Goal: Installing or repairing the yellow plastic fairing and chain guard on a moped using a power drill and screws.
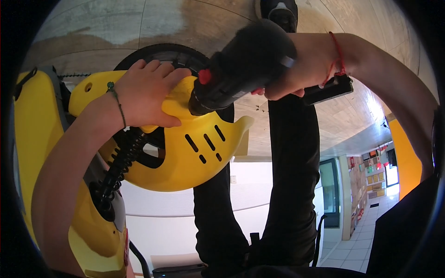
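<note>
My right hand [299,65] is wrapped around the handle of a black cordless drill [245,60] with a red button. The drill's nose meets the raised part of a yellow plastic fender [181,169] that has several dark slots; the bit itself is hidden. My left hand [143,92] clasps the fender beside the drill's nose, thumb toward me and fingers over its far side. Behind the fender shows part of a black wheel [157,50]. Below my left wrist runs a black coil-spring shock absorber [121,160], leading to the yellow body [39,125] at left.
My legs in black trousers [293,176] extend past the fender's right side, with a dark shoe [279,13] at the top. Wood-look floor [366,32] lies beyond. On the right are an orange panel [404,157] and a glass door [330,192].
</note>
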`<state>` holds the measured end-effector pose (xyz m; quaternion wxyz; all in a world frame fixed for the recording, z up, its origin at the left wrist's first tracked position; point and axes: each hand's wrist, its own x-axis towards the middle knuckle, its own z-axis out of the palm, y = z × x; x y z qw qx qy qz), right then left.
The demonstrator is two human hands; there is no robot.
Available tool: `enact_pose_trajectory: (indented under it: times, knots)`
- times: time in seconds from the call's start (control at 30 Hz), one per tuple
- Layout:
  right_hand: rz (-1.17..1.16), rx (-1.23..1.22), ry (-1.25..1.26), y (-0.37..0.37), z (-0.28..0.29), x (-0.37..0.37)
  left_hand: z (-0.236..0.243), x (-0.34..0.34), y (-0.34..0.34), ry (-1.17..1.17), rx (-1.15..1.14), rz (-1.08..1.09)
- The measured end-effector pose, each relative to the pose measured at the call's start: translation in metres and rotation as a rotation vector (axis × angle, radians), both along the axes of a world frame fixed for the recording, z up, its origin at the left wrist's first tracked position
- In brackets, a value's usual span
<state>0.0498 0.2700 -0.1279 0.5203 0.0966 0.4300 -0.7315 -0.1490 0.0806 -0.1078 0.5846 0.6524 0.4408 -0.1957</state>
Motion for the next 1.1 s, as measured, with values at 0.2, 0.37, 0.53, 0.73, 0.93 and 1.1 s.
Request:
enact_pose_trajectory:
  times: [0.2,0.37,0.53,0.73,0.93,1.1]
  knots:
    - [0.113,0.018,-0.023,0.013,-0.005,0.002,-0.002,0.009,0.009,-0.001,-0.021,-0.015]
    - [0.166,0.017,0.033,0.017,-0.013,-0.005,-0.001,0.005,0.006,0.036,0.01,-0.103]
    - [-0.091,0.05,0.238,0.001,-0.009,0.015,-0.003,-0.002,0.001,0.014,-0.085,-0.003]
    - [-0.188,0.172,0.124,0.035,-0.048,0.056,-0.005,0.01,0.015,0.039,-0.146,-0.128]
    - [-0.296,0.336,-0.002,0.066,-0.076,0.03,-0.003,0.011,0.014,0.017,-0.097,0.023]
    - [-0.38,0.474,-0.072,0.139,0.065,0.198,0.002,0.009,0.002,0.022,-0.03,0.119]
